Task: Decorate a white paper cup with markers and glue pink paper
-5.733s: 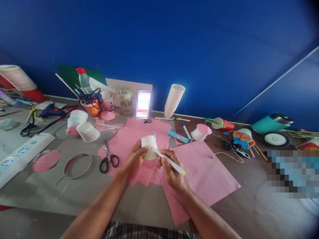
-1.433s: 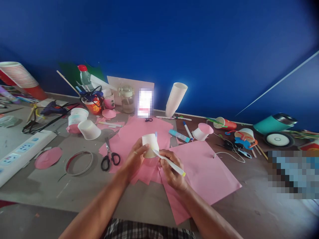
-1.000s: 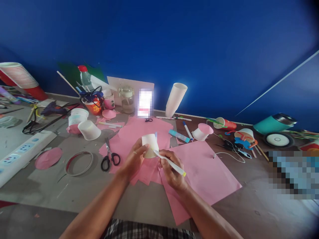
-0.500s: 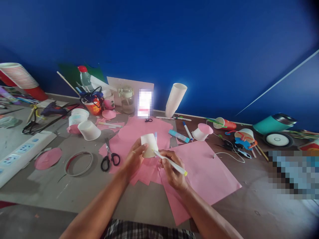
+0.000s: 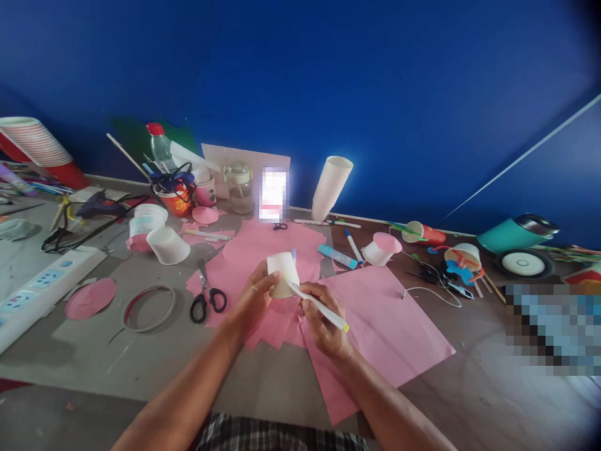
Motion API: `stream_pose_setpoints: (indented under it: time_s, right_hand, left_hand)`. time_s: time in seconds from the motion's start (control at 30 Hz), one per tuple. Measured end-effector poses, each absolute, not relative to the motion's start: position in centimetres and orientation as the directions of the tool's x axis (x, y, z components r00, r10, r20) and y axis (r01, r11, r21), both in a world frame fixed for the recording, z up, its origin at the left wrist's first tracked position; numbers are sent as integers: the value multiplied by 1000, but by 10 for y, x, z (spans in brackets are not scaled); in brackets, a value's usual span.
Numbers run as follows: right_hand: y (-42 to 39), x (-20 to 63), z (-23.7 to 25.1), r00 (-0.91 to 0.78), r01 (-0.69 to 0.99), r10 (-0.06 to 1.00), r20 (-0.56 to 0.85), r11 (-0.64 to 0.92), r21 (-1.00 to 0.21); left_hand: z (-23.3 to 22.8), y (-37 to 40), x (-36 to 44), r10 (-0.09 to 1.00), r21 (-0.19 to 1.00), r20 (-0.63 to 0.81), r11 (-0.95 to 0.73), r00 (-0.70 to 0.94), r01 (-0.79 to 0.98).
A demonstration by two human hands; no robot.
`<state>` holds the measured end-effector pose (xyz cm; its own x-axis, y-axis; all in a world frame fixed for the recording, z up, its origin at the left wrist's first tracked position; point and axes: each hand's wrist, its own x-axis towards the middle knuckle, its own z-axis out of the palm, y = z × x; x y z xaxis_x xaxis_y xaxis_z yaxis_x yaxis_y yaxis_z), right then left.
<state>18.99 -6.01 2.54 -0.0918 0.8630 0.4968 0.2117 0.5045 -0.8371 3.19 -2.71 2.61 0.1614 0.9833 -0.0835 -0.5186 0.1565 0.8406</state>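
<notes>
Your left hand [image 5: 256, 300] gripped the small white paper cup [image 5: 282, 274], upturned, above the pink paper sheets [image 5: 375, 326]. Your right hand [image 5: 323, 322] pinched a white marker with a yellow end [image 5: 319, 306], its tip touching the cup wall. I judged the cup light and easily crushed, so hold its sides gently, near the rim.

Matt white paper cup [image 5: 282, 273], smooth-walled, against a glossy white plastic marker [image 5: 318, 306]. Underneath, flat matt pink paper sheets [image 5: 385, 326] on a dull, slightly rough grey-brown table [image 5: 84, 357]. Nearby, scissors [image 5: 205, 294] with shiny metal blades and black plastic handles; glossy teal tumbler [image 5: 509, 233].
</notes>
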Motion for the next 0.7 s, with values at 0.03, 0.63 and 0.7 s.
stream_pose_setpoints:
  time_s: [0.03,0.63,0.7]
  right_hand:
    - [-60,190,25,-91,216,862,499,507,-835]
    - [-61,190,24,-101,218,871,481,491,-844]
    - [-61,190,21,-89,185,876,474,482,-856]
  left_hand:
    - [26,-27,32,984,842,-83,155,160,-517]
    - [27,-27,31,983,849,-87,159,163,-505]
    - [26,-26,31,983,849,-77,151,164,-506]
